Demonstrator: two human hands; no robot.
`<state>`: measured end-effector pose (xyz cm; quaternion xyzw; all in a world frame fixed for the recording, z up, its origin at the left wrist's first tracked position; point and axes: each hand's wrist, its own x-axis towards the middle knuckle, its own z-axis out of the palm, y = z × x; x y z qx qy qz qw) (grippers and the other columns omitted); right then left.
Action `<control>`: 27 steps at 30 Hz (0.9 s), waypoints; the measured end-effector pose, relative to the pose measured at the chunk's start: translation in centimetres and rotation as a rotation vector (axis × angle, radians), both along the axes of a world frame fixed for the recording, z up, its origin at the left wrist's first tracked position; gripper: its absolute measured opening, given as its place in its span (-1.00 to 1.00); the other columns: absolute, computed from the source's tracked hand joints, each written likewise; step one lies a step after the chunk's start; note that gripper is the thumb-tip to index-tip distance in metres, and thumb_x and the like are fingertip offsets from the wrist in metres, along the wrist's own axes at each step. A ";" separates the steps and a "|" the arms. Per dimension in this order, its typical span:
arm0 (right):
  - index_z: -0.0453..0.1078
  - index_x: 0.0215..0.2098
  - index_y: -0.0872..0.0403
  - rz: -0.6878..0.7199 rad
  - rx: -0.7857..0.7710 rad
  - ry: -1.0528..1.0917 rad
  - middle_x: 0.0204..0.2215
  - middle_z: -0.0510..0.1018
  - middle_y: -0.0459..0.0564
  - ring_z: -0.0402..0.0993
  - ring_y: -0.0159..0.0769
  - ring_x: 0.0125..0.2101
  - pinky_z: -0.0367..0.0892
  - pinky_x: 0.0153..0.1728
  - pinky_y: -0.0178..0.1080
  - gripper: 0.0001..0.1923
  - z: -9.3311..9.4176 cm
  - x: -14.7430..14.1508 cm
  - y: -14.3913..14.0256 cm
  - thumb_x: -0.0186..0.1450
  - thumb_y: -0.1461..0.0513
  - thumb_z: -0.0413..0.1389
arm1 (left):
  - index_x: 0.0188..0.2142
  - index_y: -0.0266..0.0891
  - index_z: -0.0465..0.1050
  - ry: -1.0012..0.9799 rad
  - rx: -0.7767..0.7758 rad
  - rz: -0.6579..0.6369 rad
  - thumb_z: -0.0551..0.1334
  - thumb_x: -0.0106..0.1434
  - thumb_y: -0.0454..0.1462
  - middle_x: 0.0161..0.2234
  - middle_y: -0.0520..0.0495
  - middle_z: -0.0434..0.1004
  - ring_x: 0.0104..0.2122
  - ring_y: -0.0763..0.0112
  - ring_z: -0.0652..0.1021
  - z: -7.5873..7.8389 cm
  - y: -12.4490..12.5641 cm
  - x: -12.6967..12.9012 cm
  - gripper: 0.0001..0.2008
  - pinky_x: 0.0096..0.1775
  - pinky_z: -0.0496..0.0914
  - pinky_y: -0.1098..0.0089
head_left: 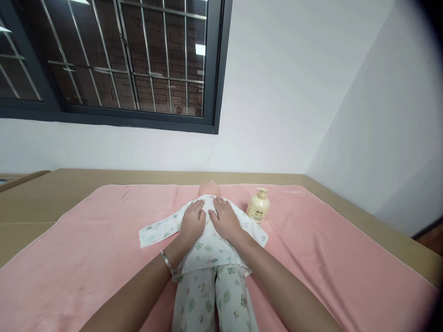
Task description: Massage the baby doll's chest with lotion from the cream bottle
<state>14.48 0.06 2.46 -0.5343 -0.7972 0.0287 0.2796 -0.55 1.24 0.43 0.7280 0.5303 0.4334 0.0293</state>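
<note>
A baby doll lies stretched out, its smooth bald head at the far end. It wears a white long-sleeved top with small green prints and matching trousers. My left hand rests flat on the left side of the top's upper part, fingers extended. On the right side, my right hand lies flat too, fingers pointing toward the head. Both palms touch the cloth and grasp nothing. The left sleeve spreads outward; my right forearm partly covers the other side. Whether the doll is face up or face down, I cannot tell.
A pale yellow pump bottle stands just right of the doll's shoulder. Beneath everything is a pink sheet, with folds at right, on a tan surface. Behind rises a white wall with a dark-framed barred window.
</note>
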 end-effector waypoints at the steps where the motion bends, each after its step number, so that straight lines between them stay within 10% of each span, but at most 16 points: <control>1: 0.11 0.30 0.26 -0.001 0.001 0.003 0.28 0.19 0.20 0.03 -0.16 0.29 -0.15 0.29 -0.07 -0.43 0.0 0.0 0.0 0.45 0.09 -0.21 | 0.02 -0.29 0.46 -0.003 0.001 -0.001 -0.03 0.25 -0.34 0.07 -0.15 0.49 0.11 0.21 0.44 0.0 0.0 0.0 -0.57 0.19 0.28 0.08; 27: 0.15 0.27 0.26 -0.001 0.042 0.015 0.26 0.22 0.21 0.08 -0.14 0.27 -0.11 0.29 -0.05 -0.46 -0.1 -0.2 -0.2 0.45 0.12 -0.18 | 0.01 -0.34 0.47 -0.014 0.017 0.007 -0.01 0.25 -0.36 0.05 -0.19 0.50 0.09 0.21 0.45 -0.2 0.0 -0.1 -0.58 0.18 0.29 0.11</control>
